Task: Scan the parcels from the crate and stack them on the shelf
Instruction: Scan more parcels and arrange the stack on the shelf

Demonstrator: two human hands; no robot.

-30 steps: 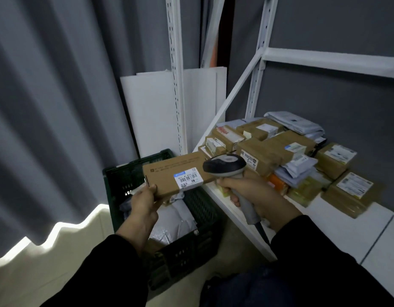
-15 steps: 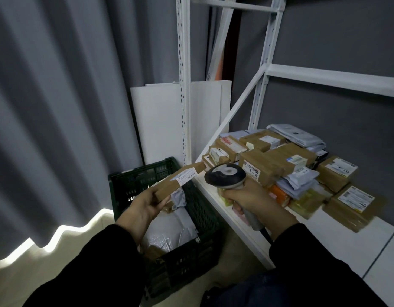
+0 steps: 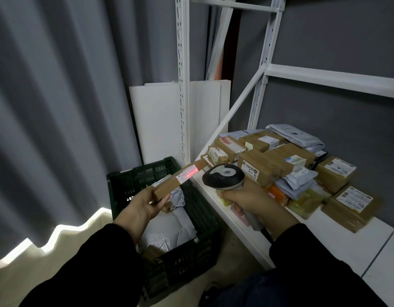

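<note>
Above the green crate (image 3: 130, 186) the left hand (image 3: 145, 204) holds one end of a long brown box (image 3: 167, 189), and just right of the crate the right hand (image 3: 253, 201) grips a scanner (image 3: 223, 176) whose red line (image 3: 192, 172) falls on the box's white label (image 3: 183, 177).

curtain (image 3: 58, 96): grey, pleated, left | wall (image 3: 337, 36): dark grey | floor (image 3: 36, 273): pale, daylight under hem | white boards (image 3: 156, 120): leaning in corner
</note>
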